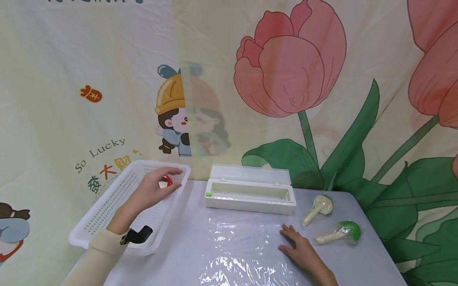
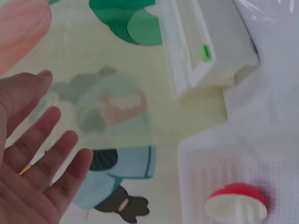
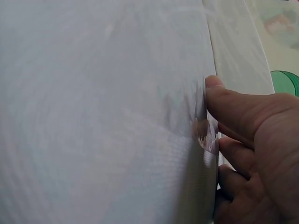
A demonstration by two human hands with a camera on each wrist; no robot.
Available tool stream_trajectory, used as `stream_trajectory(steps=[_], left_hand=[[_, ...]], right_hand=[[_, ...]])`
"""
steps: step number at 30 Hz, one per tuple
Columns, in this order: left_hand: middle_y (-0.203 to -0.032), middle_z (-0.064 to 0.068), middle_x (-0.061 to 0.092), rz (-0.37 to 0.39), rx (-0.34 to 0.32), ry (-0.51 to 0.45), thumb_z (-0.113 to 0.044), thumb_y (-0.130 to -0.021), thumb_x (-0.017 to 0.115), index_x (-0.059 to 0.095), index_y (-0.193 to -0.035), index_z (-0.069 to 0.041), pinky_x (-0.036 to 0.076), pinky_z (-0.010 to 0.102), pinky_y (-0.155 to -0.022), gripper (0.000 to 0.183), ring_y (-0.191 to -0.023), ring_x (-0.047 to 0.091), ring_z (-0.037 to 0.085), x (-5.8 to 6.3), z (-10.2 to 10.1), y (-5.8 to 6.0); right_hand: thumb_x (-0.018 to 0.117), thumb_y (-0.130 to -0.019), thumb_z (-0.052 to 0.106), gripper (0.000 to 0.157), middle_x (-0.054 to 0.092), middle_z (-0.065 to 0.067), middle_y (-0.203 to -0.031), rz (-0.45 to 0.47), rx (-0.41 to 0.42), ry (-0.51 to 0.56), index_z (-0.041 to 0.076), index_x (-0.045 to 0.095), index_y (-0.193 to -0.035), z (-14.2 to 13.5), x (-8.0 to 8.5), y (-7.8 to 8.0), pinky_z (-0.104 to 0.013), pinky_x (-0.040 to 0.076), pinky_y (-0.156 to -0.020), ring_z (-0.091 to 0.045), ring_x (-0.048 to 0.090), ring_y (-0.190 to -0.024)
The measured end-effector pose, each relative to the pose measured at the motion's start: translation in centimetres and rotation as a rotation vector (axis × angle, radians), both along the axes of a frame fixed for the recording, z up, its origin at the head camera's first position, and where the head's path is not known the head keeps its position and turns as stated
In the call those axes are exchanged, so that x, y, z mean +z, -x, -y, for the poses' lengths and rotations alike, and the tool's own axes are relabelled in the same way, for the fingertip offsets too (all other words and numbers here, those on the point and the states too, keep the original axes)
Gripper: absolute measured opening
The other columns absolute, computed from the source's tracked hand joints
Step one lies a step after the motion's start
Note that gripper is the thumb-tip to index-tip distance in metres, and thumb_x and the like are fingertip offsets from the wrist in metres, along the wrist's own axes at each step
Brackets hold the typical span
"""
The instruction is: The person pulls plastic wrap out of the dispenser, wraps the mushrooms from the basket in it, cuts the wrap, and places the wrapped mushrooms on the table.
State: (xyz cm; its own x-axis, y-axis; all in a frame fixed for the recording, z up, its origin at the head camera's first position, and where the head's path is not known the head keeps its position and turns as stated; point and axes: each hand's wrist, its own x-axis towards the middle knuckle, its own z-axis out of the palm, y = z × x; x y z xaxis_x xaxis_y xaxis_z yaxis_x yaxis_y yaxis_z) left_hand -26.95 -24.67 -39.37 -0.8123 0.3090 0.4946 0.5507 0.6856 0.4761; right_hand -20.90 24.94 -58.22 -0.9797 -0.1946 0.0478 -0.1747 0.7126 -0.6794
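Note:
My left hand (image 1: 154,186) hovers over the white perforated basket (image 1: 186,174), fingers spread and holding nothing. Behind it, partly hidden in the head view, is a red-capped toy mushroom (image 1: 166,182); the left wrist view shows its red cap (image 2: 239,189) and pale underside inside the basket, apart from the fingers. A clear plastic sheet or bag (image 1: 236,246) lies flat on the table in front of me. At its right edge rests my right hand (image 1: 300,250), fingers loosely extended. In the right wrist view, the thumb (image 3: 233,105) and fingers touch down along the surface.
A white rectangular box (image 1: 250,204) with its clear lid (image 1: 250,174) raised and a green tab stands at the back. To the right lie two wrapped toy mushrooms, one pale-capped (image 1: 323,204) and one green-capped (image 1: 351,231). A printed curtain (image 1: 214,39) hangs behind the table.

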Motion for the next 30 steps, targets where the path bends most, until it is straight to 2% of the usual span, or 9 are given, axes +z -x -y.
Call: stream_trajectory(steps=[6, 8, 12, 15, 18, 25, 28, 30], left_hand=[[-0.124, 0.012, 0.072, 0.072, 0.086, -0.104, -0.02, -0.094, 0.077, 0.069, -0.128, -0.01, 0.06, 0.044, -0.088, 0.036, -0.111, 0.068, 0.03, -0.6, 2.8, 2.0], [-0.124, 0.012, 0.072, 0.089, 0.118, -0.138, -0.025, -0.096, 0.075, 0.068, -0.129, -0.011, 0.061, 0.037, -0.088, 0.037, -0.112, 0.068, 0.03, -1.1, 3.8, 2.7], [-0.125, 0.014, 0.071, 0.132, 0.179, -0.184, -0.029, -0.098, 0.072, 0.066, -0.131, -0.009, 0.053, 0.012, -0.085, 0.039, -0.115, 0.066, 0.03, -2.6, 5.7, 3.9], [-0.126, 0.016, 0.07, 0.178, 0.21, -0.224, -0.028, -0.099, 0.07, 0.065, -0.131, -0.006, 0.045, 0.004, -0.082, 0.039, -0.116, 0.065, 0.032, -3.7, 6.8, 4.5], [-0.126, 0.017, 0.069, 0.219, 0.214, -0.249, -0.028, -0.1, 0.069, 0.064, -0.132, -0.004, 0.045, 0.005, -0.082, 0.04, -0.118, 0.064, 0.034, -4.7, 7.6, 5.1], [-0.121, 0.021, 0.071, 0.206, 0.238, -0.259, -0.025, -0.098, 0.071, 0.065, -0.129, 0.0, 0.044, 0.004, -0.081, 0.04, -0.114, 0.065, 0.036, -7.5, 9.4, 6.7], [-0.123, 0.023, 0.071, 0.233, 0.244, -0.268, -0.021, -0.098, 0.072, 0.065, -0.129, 0.002, 0.044, 0.005, -0.083, 0.04, -0.116, 0.065, 0.039, -8.9, 10.2, 7.0], [-0.124, 0.024, 0.07, 0.258, 0.259, -0.256, -0.019, -0.098, 0.072, 0.064, -0.13, 0.002, 0.048, 0.012, -0.086, 0.039, -0.118, 0.065, 0.041, -9.8, 10.8, 7.0]], right_hand=[[0.08, -0.089, 0.029, 0.056, 0.049, -0.014, -0.156, 0.006, 0.008, 0.006, 0.006, 0.064, -0.137, -0.1, 0.0, -0.1, -0.06, 0.027, -0.119, -0.043, 0.033, -0.15], [0.08, -0.089, 0.03, 0.056, 0.049, -0.014, -0.156, 0.002, 0.007, 0.008, 0.006, 0.064, -0.137, -0.1, 0.1, -0.2, -0.061, 0.027, -0.119, -0.044, 0.033, -0.15], [0.08, -0.088, 0.03, 0.057, 0.05, -0.014, -0.155, -0.011, 0.004, 0.008, 0.006, 0.064, -0.137, 0.0, 0.1, -0.2, -0.061, 0.028, -0.118, -0.044, 0.034, -0.149], [0.08, -0.088, 0.029, 0.056, 0.051, -0.014, -0.155, -0.019, 0.002, 0.005, 0.006, 0.064, -0.137, 0.0, 0.1, -0.2, -0.061, 0.028, -0.118, -0.044, 0.034, -0.149], [0.081, -0.088, 0.027, 0.055, 0.052, -0.014, -0.154, -0.03, -0.004, 0.01, 0.005, 0.065, -0.136, 0.0, 0.0, -0.2, -0.062, 0.029, -0.117, -0.045, 0.035, -0.148], [0.081, -0.088, 0.029, 0.056, 0.05, -0.013, -0.155, -0.013, -0.012, 0.011, 0.006, 0.064, -0.137, 0.0, -0.3, -0.3, -0.059, 0.028, -0.118, -0.042, 0.034, -0.149], [0.08, -0.088, 0.029, 0.057, 0.052, -0.014, -0.153, -0.052, -0.002, -0.005, 0.006, 0.063, -0.138, 0.0, -0.2, -0.3, -0.06, 0.03, -0.116, -0.044, 0.037, -0.147], [0.08, -0.088, 0.029, 0.059, 0.053, -0.015, -0.152, -0.09, 0.005, -0.007, 0.006, 0.062, -0.14, 0.1, -0.2, -0.3, -0.061, 0.032, -0.115, -0.046, 0.039, -0.145]])
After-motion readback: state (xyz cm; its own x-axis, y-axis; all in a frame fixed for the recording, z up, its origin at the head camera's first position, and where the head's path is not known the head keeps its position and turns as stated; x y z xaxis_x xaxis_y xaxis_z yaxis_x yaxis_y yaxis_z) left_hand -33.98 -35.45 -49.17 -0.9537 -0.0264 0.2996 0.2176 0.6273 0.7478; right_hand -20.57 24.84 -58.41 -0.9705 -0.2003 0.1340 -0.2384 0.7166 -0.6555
